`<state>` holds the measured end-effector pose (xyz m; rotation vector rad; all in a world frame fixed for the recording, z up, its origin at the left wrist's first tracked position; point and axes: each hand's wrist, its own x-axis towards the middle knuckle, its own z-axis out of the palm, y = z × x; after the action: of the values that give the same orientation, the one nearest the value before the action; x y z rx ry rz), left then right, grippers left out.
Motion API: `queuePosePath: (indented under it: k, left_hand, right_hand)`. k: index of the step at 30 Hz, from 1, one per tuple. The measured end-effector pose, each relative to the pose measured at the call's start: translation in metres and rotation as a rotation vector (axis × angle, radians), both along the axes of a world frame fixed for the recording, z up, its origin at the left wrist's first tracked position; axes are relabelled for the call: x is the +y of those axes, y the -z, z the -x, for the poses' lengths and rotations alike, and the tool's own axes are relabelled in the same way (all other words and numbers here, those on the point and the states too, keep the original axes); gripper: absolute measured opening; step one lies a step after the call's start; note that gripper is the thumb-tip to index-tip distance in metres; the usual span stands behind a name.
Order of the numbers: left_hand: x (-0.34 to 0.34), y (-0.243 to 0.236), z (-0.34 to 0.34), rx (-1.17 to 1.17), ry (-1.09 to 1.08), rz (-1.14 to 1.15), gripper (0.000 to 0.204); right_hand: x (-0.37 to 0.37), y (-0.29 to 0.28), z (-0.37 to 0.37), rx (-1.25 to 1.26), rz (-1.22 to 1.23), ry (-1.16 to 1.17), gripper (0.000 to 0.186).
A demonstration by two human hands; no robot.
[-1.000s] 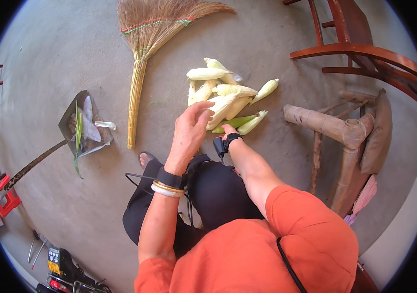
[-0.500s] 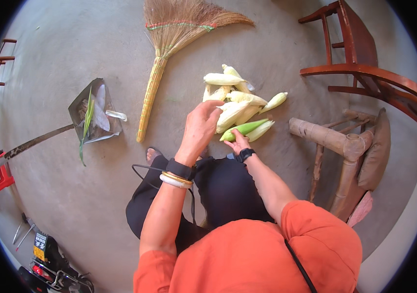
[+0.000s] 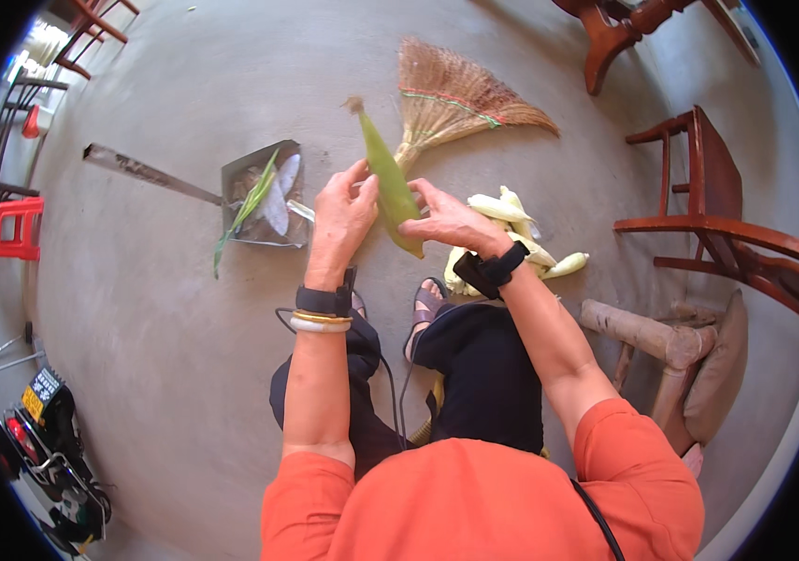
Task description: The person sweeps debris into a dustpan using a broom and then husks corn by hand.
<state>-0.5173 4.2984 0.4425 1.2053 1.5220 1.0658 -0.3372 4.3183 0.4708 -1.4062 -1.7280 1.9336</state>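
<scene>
A long green corn ear (image 3: 388, 173), tip up with brownish silk, is in my right hand (image 3: 446, 224), whose thumb and fingers grip its lower part. My left hand (image 3: 345, 210) is beside the ear's upper part, fingers bent and apart; I cannot tell whether the fingertips touch the husk. A pile of pale husked corn ears (image 3: 497, 208) lies on the floor, partly behind my right hand. A straw broom (image 3: 455, 98) lies beyond the ear. Left of my hands sits a dustpan (image 3: 240, 231) with long handle, holding pale scraps and a green leaf.
A wooden chair (image 3: 712, 173) and a bamboo stool with cushion (image 3: 717, 374) are at the right. Dark wooden furniture legs (image 3: 600, 42) show at the top right. A red plastic stool (image 3: 16, 229) and a black scooter (image 3: 49, 439) are along the left. My sandalled feet (image 3: 427, 309) are below my hands.
My right hand has lifted the green ear from the pile and turned it upright. Both hands moved leftward relative to the pile, and the view tilted, showing more floor beyond.
</scene>
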Motion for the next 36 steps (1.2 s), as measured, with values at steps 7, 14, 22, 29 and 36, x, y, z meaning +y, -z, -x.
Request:
queuePosePath:
  k: [7, 14, 22, 29, 36]
  left_hand:
    - [-0.012, 0.001, 0.065, -0.142, -0.209, 0.054, 0.030]
    - [-0.013, -0.002, 0.066, 0.189, -0.320, 0.036, 0.021]
    - [-0.007, -0.010, 0.061, -0.226, -0.310, 0.132, 0.019]
    - [-0.008, -0.012, 0.060, -0.339, -0.254, 0.081, 0.023]
    - [-0.002, -0.014, 0.054, -0.259, -0.295, 0.047, 0.020]
  right_hand:
    - [-0.019, 0.005, 0.074, 0.159, 0.036, -0.026, 0.072]
    - [-0.031, 0.024, 0.085, 0.203, 0.079, 0.057, 0.066]
    - [-0.012, 0.020, 0.063, 0.308, 0.151, 0.028, 0.063]
    - [-0.004, 0.011, 0.048, 0.503, 0.358, 0.008, 0.074]
    - [0.002, 0.018, 0.056, 0.418, 0.264, -0.088, 0.075]
